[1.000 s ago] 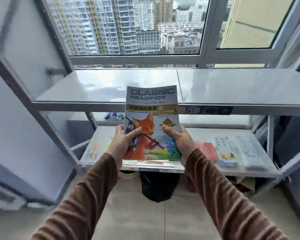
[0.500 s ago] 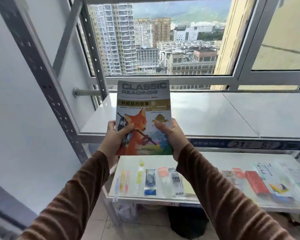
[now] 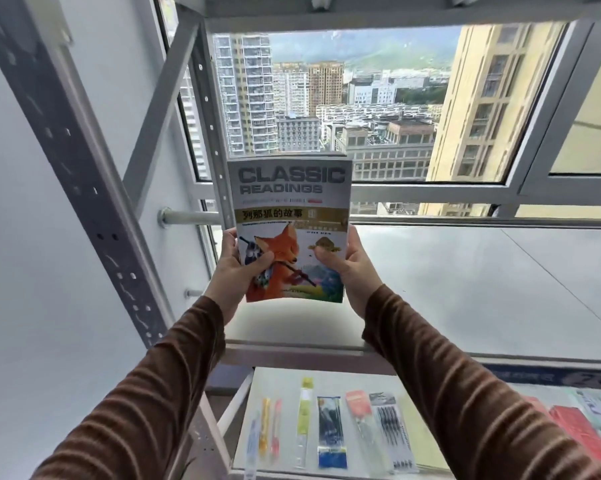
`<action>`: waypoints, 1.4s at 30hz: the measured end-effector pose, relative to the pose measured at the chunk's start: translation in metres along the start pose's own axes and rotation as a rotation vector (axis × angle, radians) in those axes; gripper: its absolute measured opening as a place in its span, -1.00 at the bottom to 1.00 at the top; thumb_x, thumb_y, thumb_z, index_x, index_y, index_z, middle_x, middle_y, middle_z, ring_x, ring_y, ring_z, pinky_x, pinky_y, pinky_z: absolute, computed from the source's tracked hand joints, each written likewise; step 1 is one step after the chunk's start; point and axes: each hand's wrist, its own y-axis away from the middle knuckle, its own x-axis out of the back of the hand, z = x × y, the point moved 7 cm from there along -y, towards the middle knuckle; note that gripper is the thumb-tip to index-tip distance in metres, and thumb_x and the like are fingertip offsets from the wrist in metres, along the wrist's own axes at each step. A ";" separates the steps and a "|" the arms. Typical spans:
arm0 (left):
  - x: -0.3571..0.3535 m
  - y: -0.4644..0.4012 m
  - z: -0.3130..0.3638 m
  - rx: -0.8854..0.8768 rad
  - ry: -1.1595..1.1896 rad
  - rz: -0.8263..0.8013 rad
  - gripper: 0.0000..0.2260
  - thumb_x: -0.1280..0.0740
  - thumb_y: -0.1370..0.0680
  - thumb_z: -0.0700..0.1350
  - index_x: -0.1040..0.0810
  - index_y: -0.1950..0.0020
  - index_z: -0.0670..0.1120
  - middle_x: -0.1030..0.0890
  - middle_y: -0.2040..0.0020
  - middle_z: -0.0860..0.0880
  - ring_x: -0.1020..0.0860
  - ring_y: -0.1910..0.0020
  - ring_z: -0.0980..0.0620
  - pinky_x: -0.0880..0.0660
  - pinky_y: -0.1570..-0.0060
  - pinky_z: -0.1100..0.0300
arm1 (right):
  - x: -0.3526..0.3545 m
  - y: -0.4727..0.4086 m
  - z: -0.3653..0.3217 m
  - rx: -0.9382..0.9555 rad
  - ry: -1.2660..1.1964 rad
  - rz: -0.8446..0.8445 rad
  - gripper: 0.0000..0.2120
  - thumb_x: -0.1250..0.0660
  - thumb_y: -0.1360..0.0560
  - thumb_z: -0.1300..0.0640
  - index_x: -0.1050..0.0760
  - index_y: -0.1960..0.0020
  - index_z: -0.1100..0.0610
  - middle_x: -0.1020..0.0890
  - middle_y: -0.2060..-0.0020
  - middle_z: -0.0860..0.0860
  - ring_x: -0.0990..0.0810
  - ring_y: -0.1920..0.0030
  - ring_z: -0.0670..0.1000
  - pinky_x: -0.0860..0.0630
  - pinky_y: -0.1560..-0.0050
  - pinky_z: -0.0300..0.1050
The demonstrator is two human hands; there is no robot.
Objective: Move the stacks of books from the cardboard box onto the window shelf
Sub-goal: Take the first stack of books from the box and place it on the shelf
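**Paperbacks held low, over the near left end of the shelf**

The stack of books (image 3: 290,233) is carried cover-up and tilted toward the camera, its fox-cover paperback on top. Only that top cover shows clearly; how many volumes lie beneath it cannot be told from this angle. The cover looks glossy and thin, so the stack is probably light but limp and a little slick. Books under the top one could slide apart if the squeeze slackens.

The left hand (image 3: 238,268) clamps the lower left edge, thumb pressed across the cover and the other fingers hidden behind. The right hand (image 3: 349,268) mirrors it on the lower right edge. Both are closed firmly on the stack. The upper half of the cover stands free above the two holds. For so soft a thing, the lower edges with fingers spread underneath seem the sound place to hold.

Below the grip lies the pale window shelf (image 3: 465,292), and the stack hangs just over its near left end, not yet resting on it. Beyond the hands stands the window (image 3: 361,98). Nearer the person and lower, packets of pens (image 3: 330,431) lie on a lower shelf (image 3: 285,379).
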 end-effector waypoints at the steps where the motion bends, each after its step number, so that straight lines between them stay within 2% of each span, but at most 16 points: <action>1: 0.002 -0.003 -0.002 -0.011 -0.020 -0.004 -0.51 -0.46 -0.53 -0.27 -0.40 -0.30 0.16 -0.71 -0.13 0.06 -0.70 -0.12 0.00 -0.67 0.07 0.11 | 0.000 -0.003 0.002 0.013 0.019 -0.003 -0.44 -0.45 -0.46 0.25 -0.32 -0.39 0.09 -0.63 -0.19 0.21 -0.65 -0.15 0.28 -0.61 -0.12 0.25; 6: 0.012 -0.019 -0.014 -0.041 -0.096 -0.041 -0.52 -0.41 -0.56 -0.33 -0.36 -0.33 0.08 -0.71 -0.07 0.15 -0.68 -0.12 0.09 -0.64 0.06 0.24 | 0.004 -0.017 0.021 0.057 0.126 0.012 -0.43 -0.45 -0.48 0.19 -0.30 -0.41 0.03 -0.65 -0.19 0.10 -0.65 -0.19 0.15 -0.63 -0.12 0.09; 10: 0.017 -0.027 -0.022 -0.046 -0.168 -0.090 -0.48 -0.40 -0.59 -0.21 -0.33 -0.49 0.09 -0.64 -0.25 0.05 -0.63 -0.22 0.08 -0.62 -0.02 0.27 | 0.006 -0.026 0.025 0.077 0.201 0.008 -0.40 -0.42 -0.53 0.15 -0.22 -0.47 -0.03 -0.62 -0.21 0.00 -0.64 -0.21 0.04 -0.63 -0.05 -0.11; 13: 0.023 -0.032 -0.034 -0.027 -0.211 -0.131 -0.41 -0.40 -0.59 -0.19 -0.27 -0.53 0.16 -0.62 -0.27 0.09 -0.63 -0.23 0.06 -0.64 -0.05 0.19 | 0.012 -0.030 0.036 0.016 0.316 -0.035 -0.38 -0.44 -0.51 0.13 -0.20 -0.45 -0.07 -0.59 -0.23 -0.02 -0.64 -0.20 -0.04 -0.63 -0.04 -0.16; 17: 0.022 -0.030 -0.045 -0.022 -0.278 -0.142 -0.36 -0.42 -0.57 -0.21 -0.21 -0.50 0.24 -0.62 -0.21 0.16 -0.65 -0.22 0.05 -0.65 -0.10 0.10 | 0.028 -0.028 0.056 -0.103 0.490 -0.079 -0.41 -0.46 -0.50 0.19 -0.23 -0.41 0.07 -0.57 -0.27 0.11 -0.63 -0.21 0.09 -0.61 -0.18 -0.05; 19: 0.025 -0.036 -0.045 -0.005 -0.230 -0.148 -0.38 -0.41 -0.57 -0.25 -0.25 -0.49 0.18 -0.63 -0.25 0.04 -0.66 -0.21 -0.02 -0.66 -0.08 0.06 | 0.030 -0.031 0.055 -0.107 0.428 -0.040 -0.43 -0.49 -0.47 0.19 -0.30 -0.38 0.12 -0.62 -0.22 0.12 -0.66 -0.16 0.13 -0.62 -0.16 0.09; 22: 0.027 -0.048 -0.039 0.071 -0.141 -0.134 -0.46 -0.43 -0.57 -0.21 -0.32 -0.50 0.02 -0.65 -0.25 -0.12 -0.68 -0.18 -0.12 -0.66 -0.07 0.04 | 0.026 -0.038 0.049 -0.138 0.226 0.025 -0.45 -0.53 -0.39 0.12 -0.39 -0.31 0.11 -0.68 -0.12 0.10 -0.72 -0.05 0.11 -0.67 0.00 -0.02; 25: 0.029 -0.060 -0.035 0.212 -0.129 -0.063 -0.58 -0.43 -0.58 -0.12 -0.43 -0.41 -0.11 -0.70 -0.15 -0.14 -0.74 0.00 -0.02 -0.65 0.14 0.24 | 0.021 -0.051 0.051 -0.251 0.079 0.137 -0.48 -0.50 -0.38 0.13 -0.42 -0.29 0.18 -0.70 -0.07 0.14 -0.72 0.06 0.11 -0.67 0.08 0.00; 27: 0.030 -0.066 -0.035 0.296 -0.179 -0.018 -0.70 -0.41 -0.59 -0.09 -0.48 -0.25 -0.19 -0.71 0.01 -0.10 -0.72 0.25 0.11 -0.56 0.37 0.34 | 0.014 -0.057 0.060 -0.376 0.012 0.192 -0.61 -0.44 -0.45 0.18 -0.47 -0.25 0.21 -0.69 0.01 0.17 -0.69 0.15 0.11 -0.66 0.16 0.02; 29: 0.033 -0.070 -0.040 0.361 -0.182 0.019 -0.79 -0.38 -0.61 -0.10 -0.51 -0.17 -0.18 -0.69 0.09 -0.11 -0.67 0.35 0.08 -0.52 0.43 0.33 | 0.008 -0.060 0.070 -0.492 -0.037 0.214 -0.78 -0.41 -0.47 0.20 -0.54 -0.10 0.21 -0.70 0.19 0.14 -0.67 0.32 0.06 -0.66 0.31 -0.02; 31: 0.037 -0.074 -0.046 0.407 -0.175 0.044 -0.82 -0.36 -0.62 -0.12 -0.54 -0.15 -0.20 -0.67 0.05 -0.19 -0.62 0.26 -0.03 -0.52 0.34 0.27 | 0.002 -0.062 0.077 -0.573 -0.070 0.217 -0.92 -0.40 -0.47 0.23 -0.58 0.05 0.20 -0.69 0.35 0.11 -0.65 0.46 0.04 -0.64 0.40 -0.06; 34: 0.045 -0.078 -0.049 0.410 -0.197 0.078 -0.84 -0.33 -0.63 -0.16 -0.58 -0.15 -0.21 -0.68 0.07 -0.16 -0.62 0.30 0.02 -0.54 0.35 0.33 | -0.001 -0.066 0.081 -0.634 -0.065 0.231 -0.97 -0.39 -0.47 0.23 -0.56 0.10 0.18 -0.65 0.32 0.15 -0.62 0.49 0.06 -0.65 0.36 0.00; 35: 0.046 -0.080 -0.050 0.399 -0.200 0.081 -0.81 -0.32 -0.63 -0.17 -0.58 -0.19 -0.22 -0.69 0.02 -0.17 -0.64 0.22 -0.01 -0.58 0.22 0.30 | -0.002 -0.067 0.081 -0.650 -0.057 0.229 -0.97 -0.39 -0.47 0.23 -0.56 0.10 0.18 -0.63 0.30 0.16 -0.61 0.48 0.07 -0.66 0.33 0.02; 37: 0.048 -0.082 -0.050 0.386 -0.199 0.074 -0.77 -0.29 -0.64 -0.22 -0.56 -0.27 -0.23 -0.68 -0.14 -0.20 -0.63 0.01 -0.11 -0.58 -0.16 0.07 | -0.003 -0.069 0.080 -0.671 -0.043 0.221 -0.97 -0.39 -0.47 0.23 -0.56 0.11 0.18 -0.64 0.33 0.15 -0.62 0.47 0.08 -0.66 0.31 0.05; 38: 0.047 -0.082 -0.050 0.382 -0.194 0.072 -0.76 -0.27 -0.63 -0.26 -0.54 -0.29 -0.22 -0.67 -0.16 -0.20 -0.63 -0.02 -0.13 -0.55 -0.24 -0.01 | -0.004 -0.071 0.080 -0.678 -0.033 0.220 -0.97 -0.40 -0.47 0.23 -0.56 0.11 0.18 -0.65 0.34 0.15 -0.62 0.46 0.08 -0.66 0.30 0.06; 42: 0.050 -0.080 -0.050 0.360 -0.264 0.086 -0.75 -0.29 -0.60 -0.35 -0.51 -0.25 -0.16 -0.65 -0.20 -0.23 -0.65 -0.12 -0.20 -0.56 -0.20 -0.02 | -0.005 -0.073 0.080 -0.682 0.019 0.224 -0.90 -0.44 -0.44 0.19 -0.58 0.06 0.17 -0.66 0.24 0.15 -0.63 0.37 0.10 -0.66 0.19 0.11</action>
